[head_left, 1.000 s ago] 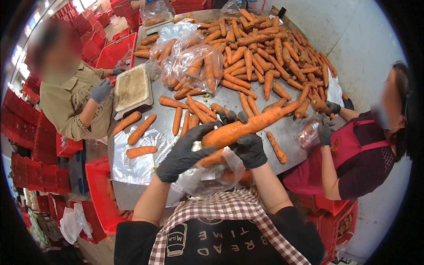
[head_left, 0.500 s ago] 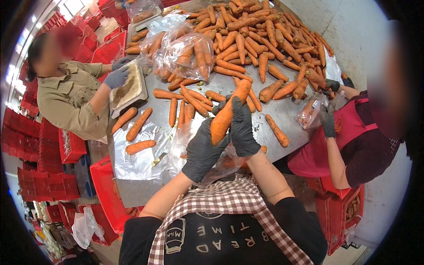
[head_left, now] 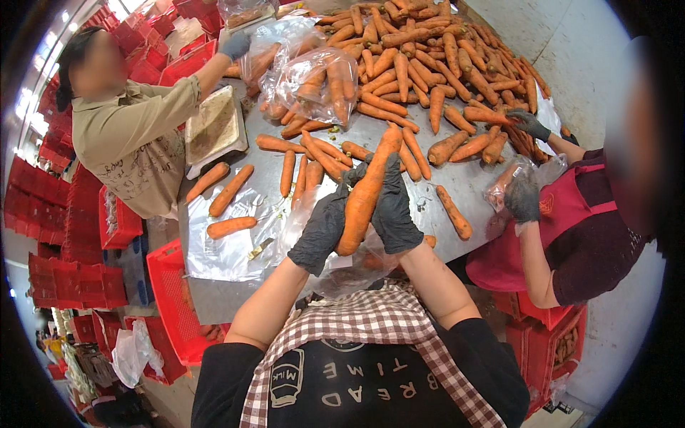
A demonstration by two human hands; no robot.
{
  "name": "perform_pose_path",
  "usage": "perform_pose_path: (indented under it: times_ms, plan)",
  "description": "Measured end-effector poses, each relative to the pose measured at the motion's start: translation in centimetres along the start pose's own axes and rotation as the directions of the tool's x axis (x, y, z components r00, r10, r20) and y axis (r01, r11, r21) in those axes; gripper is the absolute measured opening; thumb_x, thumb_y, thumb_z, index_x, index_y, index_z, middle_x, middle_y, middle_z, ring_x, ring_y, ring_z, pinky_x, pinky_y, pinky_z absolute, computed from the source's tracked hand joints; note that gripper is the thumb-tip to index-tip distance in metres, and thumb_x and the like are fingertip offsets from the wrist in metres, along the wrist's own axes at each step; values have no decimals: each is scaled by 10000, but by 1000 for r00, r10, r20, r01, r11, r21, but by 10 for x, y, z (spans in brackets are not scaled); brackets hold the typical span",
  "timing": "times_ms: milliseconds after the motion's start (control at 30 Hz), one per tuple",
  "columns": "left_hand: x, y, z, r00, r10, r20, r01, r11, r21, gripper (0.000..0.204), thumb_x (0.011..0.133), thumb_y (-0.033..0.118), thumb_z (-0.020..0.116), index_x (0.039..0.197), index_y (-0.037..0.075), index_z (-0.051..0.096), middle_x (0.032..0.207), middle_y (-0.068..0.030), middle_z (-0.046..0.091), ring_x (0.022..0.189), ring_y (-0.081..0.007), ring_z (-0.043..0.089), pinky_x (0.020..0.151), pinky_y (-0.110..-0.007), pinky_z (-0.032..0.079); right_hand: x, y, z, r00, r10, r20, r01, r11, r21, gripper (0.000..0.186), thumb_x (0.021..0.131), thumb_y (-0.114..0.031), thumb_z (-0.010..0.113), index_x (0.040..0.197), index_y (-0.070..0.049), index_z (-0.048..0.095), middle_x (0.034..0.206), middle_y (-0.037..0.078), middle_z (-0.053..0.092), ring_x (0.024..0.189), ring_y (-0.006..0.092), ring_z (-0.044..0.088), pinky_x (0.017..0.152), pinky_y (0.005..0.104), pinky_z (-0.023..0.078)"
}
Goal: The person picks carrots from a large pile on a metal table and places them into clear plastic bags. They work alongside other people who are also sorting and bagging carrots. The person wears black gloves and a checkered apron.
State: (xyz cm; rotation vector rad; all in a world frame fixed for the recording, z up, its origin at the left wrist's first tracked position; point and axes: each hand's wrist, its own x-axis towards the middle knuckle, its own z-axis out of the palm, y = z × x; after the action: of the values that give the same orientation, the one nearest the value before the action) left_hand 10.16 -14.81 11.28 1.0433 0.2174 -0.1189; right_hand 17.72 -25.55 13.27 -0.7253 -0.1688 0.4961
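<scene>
A large carrot (head_left: 364, 203) is held upright between my two dark-gloved hands, its thick end toward me. My left hand (head_left: 322, 227) is closed against its left side, fingers partly hidden behind it. My right hand (head_left: 393, 214) grips the right side. Beneath them a clear plastic bag (head_left: 342, 279) lies at the table's front edge, mostly covered by my hands. Several loose carrots are spread just beyond, and a single carrot (head_left: 454, 212) lies to the right of my right hand.
A big carrot heap (head_left: 442, 57) fills the far side of the metal table (head_left: 457, 171). Filled clear bags (head_left: 314, 85) and a scale (head_left: 217, 128) stand far left, by a co-worker reaching across. Another co-worker at right holds a bagged carrot pack (head_left: 504, 187). Red crates (head_left: 175, 303) flank the table.
The carrot in my hands has come nearer to me and turned more upright. The left co-worker's arm has reached from the scale toward the bags; the right co-worker's far hand has moved to the heap.
</scene>
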Motion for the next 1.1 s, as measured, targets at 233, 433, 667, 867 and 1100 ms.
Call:
perform_pose_path:
  times_ms: [233,433,667,867,1100]
  plan:
    - [-16,19,26,994,-111,-21,112,993,44,431,859,331,550,1090,-26,481,929,-76,564,803,-123,559,684,-239,477,-3,-1,-8,1000,-6,-1,6,1000,-26,629,861,-524,422,1185,15,402,889,86,567,811,167,572,695,264,493]
    - [-23,21,33,999,42,10,-42,889,456,537,803,333,625,1159,-21,433,1030,-99,551,914,-139,535,803,-264,441,-2,-2,-12,1000,-10,18,12,997,-82,622,854,-539,423,1156,5,419,899,84,572,840,173,567,715,274,485]
    - [-24,13,30,992,130,4,-117,877,467,472,800,309,631,1106,-4,455,964,-76,555,865,-134,544,756,-254,452,-5,-4,-9,997,-13,78,25,989,-146,538,902,-443,405,1182,16,403,949,77,553,886,161,543,787,268,451]
    - [-15,1,1,936,343,77,-288,622,728,339,856,278,553,1050,7,489,899,-59,567,792,-122,568,644,-244,473,-6,-16,-14,980,44,194,53,884,-464,466,908,-310,459,1229,17,374,1070,96,539,1010,166,506,889,281,406]
    - [-21,10,7,980,200,-16,-184,927,325,314,798,215,606,1020,15,508,833,-88,598,704,-176,614,607,-266,514,-6,-22,-8,968,149,201,-100,967,-234,572,879,-304,511,1300,16,294,1086,122,543,1019,189,526,906,298,415]
